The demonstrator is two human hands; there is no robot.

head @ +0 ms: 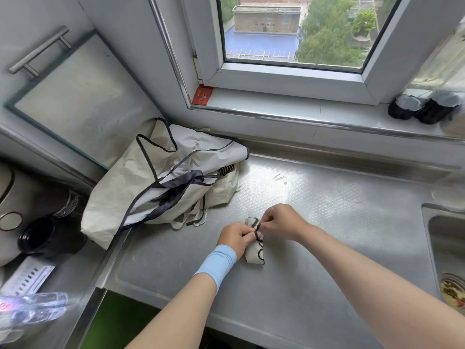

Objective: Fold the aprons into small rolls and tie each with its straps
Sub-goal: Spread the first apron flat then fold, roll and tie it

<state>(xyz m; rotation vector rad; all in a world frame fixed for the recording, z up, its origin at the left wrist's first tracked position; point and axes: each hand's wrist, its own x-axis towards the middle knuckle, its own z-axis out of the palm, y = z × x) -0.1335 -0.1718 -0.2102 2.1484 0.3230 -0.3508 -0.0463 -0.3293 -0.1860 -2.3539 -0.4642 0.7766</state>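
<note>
You are working a small roll point(253, 256) of apron cloth near the front of the steel surface point(339, 222), between your forearms. Your left hand point(235, 236) is curling round the roll's upper end and pinning it down, while your right hand point(283, 221) is pinching the dark strap point(257, 231) just beside it. Both hands are closed on something, and neither is lying open. The strap is looping round the roll in a couple of dark turns, so you are probably in the middle of tying.

The roll is looking light and soft, a thin crinkly fabric that is likely wanting to spring open once pressure is coming off. Be gripping it round the middle, across the turns, not by an end. The strap is looking narrow, limp and possibly slick, so be pinching it close to the knot, since a long free length is giving you little control. The metal underneath is probably offering little friction, so the roll may be sliding as you are pulling.

Behind and to the left, a loose pile point(151, 187) of pale aprons with dark trim is lying in the wall corner, well apart from the roll, and it is looking unrolled. When taking one, be lifting by the cloth edge, as the straps seem tangled
</note>
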